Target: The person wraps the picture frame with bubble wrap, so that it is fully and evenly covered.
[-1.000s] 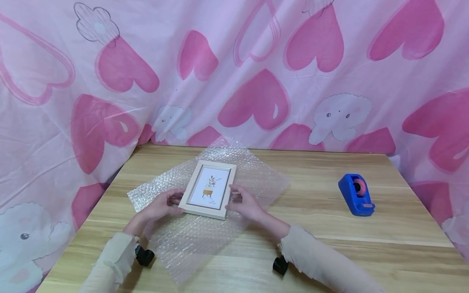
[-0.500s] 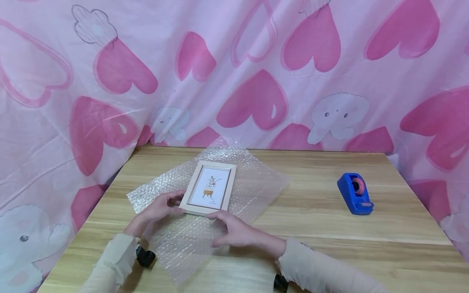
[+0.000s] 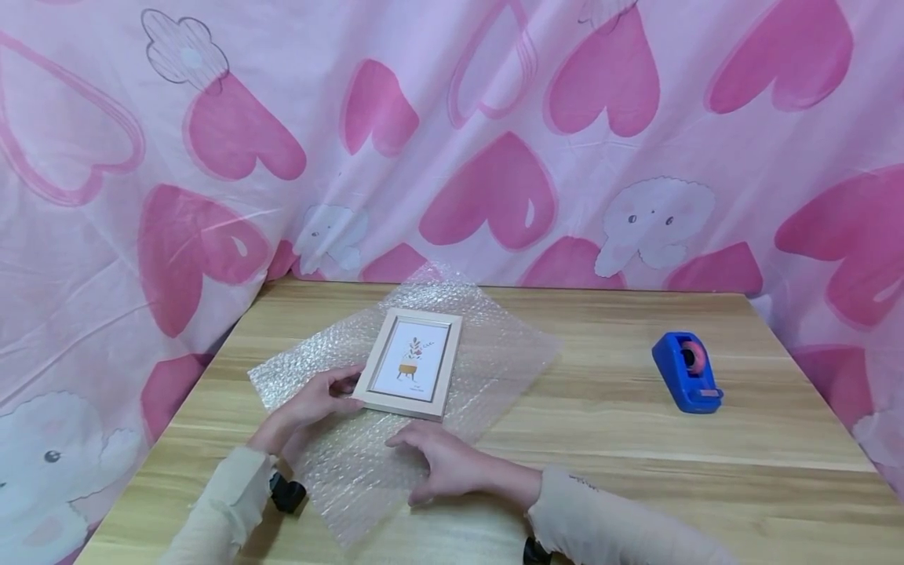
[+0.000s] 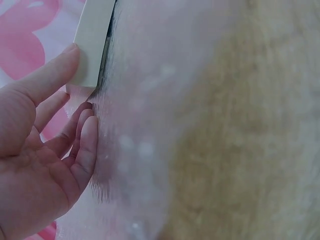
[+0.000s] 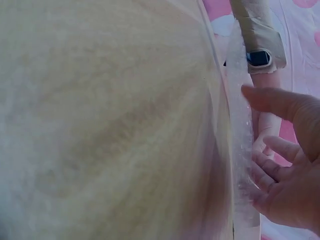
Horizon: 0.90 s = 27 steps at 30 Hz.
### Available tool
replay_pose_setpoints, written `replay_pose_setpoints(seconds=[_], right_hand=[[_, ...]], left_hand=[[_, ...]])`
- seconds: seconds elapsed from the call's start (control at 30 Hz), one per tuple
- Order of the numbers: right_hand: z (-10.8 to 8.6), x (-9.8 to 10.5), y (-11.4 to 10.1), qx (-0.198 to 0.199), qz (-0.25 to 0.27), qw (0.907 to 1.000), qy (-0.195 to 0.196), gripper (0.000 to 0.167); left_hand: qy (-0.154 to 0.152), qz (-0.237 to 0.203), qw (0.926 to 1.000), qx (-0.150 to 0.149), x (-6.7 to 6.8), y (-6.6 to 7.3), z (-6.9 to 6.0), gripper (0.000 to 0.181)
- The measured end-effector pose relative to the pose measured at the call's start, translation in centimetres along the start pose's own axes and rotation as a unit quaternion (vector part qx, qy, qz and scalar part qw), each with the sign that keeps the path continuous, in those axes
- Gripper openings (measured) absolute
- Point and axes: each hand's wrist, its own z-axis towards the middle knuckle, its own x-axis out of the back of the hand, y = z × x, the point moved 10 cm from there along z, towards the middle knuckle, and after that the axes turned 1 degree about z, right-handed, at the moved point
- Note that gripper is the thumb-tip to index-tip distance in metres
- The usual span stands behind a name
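A pale picture frame (image 3: pixel 454 357) with a plant print lies face up on a sheet of bubble wrap (image 3: pixel 353 463). At the frame's lower left corner, my left hand (image 3: pixel 318 402) touches its side with the thumb, the other fingers loosely bent. The left wrist view shows that thumb against the frame (image 4: pixel 95 45), with my left hand's (image 4: pixel 45 145) fingertips by the wrap. Just below the frame's lower edge is my right hand (image 3: pixel 452 463), thumb and fingers spread, holding nothing. In the right wrist view, my right hand (image 5: pixel 290 165) is beside the wrap (image 5: pixel 240 125).
A blue tape dispenser (image 3: pixel 685 373) with pink tape stands on the right part of the wooden table (image 3: pixel 600 447). Pink heart-patterned cloth (image 3: pixel 487 188) hangs behind the table and at both sides. Black wrist devices show under both sleeves.
My right hand has left the frame's right side and moved down toward me, its fingers spreading. The frame has shifted slightly right, and my left hand has moved with it.
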Motion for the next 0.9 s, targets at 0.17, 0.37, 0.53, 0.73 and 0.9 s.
replay_pose_setpoints(seconds=[0.17, 0.37, 0.53, 0.73, 0.9], right_hand=[[0.2, 0.2, 0.1, -0.01, -0.039, 0.9991, 0.018, 0.068], [0.3, 0.5, 0.5, -0.015, 0.008, 0.9993, 0.034, 0.052], [0.4, 1.1, 1.2, -0.021, 0.094, 0.9928, 0.071, 0.028], [0.3, 2.4, 2.1, -0.039, 0.167, 0.9764, 0.131, 0.009], [0.1, 4.1, 2.9, -0.048, 0.166, 0.9685, 0.18, 0.007]], left_hand=[[0.004, 0.001, 1.0, 0.006, 0.0, 0.0, 0.0, 0.069], [0.0, -0.008, 1.0, 0.0, -0.1, 0.2, 0.0, 0.068], [-0.006, -0.013, 0.9999, -0.002, -0.2, 0.2, 0.0, 0.067], [-0.039, 0.008, 0.9991, -0.016, -0.1, 0.9, 0.0, 0.066], [-0.092, 0.034, 0.9934, -0.06, 0.0, 2.7, -0.3, 0.057]])
